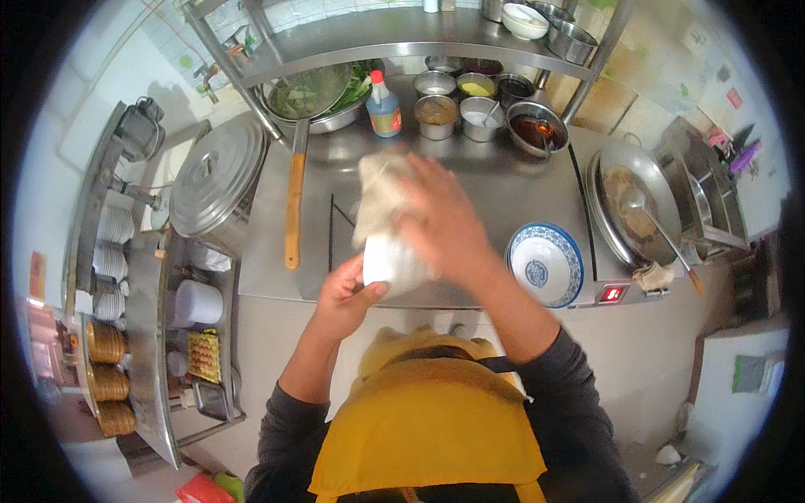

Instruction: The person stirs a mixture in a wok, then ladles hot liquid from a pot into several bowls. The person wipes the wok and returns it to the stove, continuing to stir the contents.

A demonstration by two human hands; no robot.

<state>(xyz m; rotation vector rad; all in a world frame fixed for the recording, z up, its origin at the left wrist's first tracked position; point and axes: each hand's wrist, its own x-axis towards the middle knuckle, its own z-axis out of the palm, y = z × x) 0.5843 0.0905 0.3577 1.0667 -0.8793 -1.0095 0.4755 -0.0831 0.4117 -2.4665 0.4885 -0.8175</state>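
Note:
My left hand [347, 295] grips a white bowl [385, 267] by its side, with the thumb along the lower rim. My right hand [440, 217], blurred by motion, holds a beige cloth [380, 188] over the bowl's upper part. Part of the bowl is hidden behind the cloth and fingers. Both hands are above the front of a stainless-steel counter [277, 201]. To their right, blue-and-white patterned bowls [538, 264] sit nested on the counter.
Behind stand a blue plastic bottle [383, 113] and several steel seasoning pots [435, 116]. A wooden-handled strainer [294, 214] rests across a basin of greens [339, 119]. A lidded stockpot [217, 179] is at left; a wok with a ladle [641, 188] is at right.

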